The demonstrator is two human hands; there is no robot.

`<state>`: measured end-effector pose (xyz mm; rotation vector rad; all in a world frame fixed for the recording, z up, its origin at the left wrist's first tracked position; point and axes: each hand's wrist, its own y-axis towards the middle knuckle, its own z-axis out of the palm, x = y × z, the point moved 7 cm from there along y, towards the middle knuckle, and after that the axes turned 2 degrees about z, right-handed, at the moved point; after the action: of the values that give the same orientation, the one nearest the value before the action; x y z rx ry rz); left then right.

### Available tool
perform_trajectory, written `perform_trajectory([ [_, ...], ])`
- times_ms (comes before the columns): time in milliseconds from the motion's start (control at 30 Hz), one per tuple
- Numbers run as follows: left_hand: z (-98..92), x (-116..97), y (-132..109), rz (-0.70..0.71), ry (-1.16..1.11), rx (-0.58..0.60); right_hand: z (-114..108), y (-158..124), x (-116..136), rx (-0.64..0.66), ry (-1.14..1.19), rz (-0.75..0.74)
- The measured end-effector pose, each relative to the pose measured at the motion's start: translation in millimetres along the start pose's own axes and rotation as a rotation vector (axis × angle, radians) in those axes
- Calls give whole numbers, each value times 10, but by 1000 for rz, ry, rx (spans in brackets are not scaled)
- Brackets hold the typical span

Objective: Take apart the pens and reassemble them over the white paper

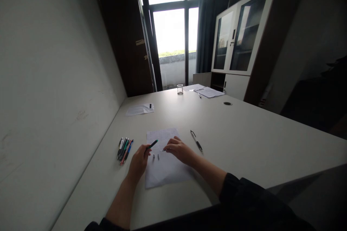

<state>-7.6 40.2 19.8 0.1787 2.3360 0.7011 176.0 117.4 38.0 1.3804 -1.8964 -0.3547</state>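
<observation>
My left hand (139,161) is closed round a green-tipped pen barrel (153,144) that points up and to the right. My right hand (179,149) pinches a thin refill-like part (163,150) by its end. Both hands hover over a white sheet of paper (165,168) with faint writing on its upper half. Two small dark pen pieces (155,157) lie on the sheet between the hands. A bundle of several coloured pens (124,149) rests on the table left of my left hand. A black and white pen (196,140) lies to the right of the sheet.
The long white table (244,133) runs along the left wall. Farther back lie a folded paper (140,109), a small glass (180,89), more papers with a pen (206,92) and a cable grommet (227,103). A glass-door cabinet (238,39) stands at the back right.
</observation>
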Motion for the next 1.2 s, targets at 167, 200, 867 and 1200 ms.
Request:
perform_trajectory([
  [167, 3, -9, -3, 14, -3, -2, -116, -15, -33, -120, 139, 91],
  [200, 4, -21, -2, 18, -5, 0, -148, -20, -52, -147, 162, 125],
  [867, 35, -19, -17, 20, -55, 32, -233, -69, -368, -414, 967, 530],
  [1200, 63, -35, -23, 52, -39, 60, -194, -54, -350, -368, 960, 547],
])
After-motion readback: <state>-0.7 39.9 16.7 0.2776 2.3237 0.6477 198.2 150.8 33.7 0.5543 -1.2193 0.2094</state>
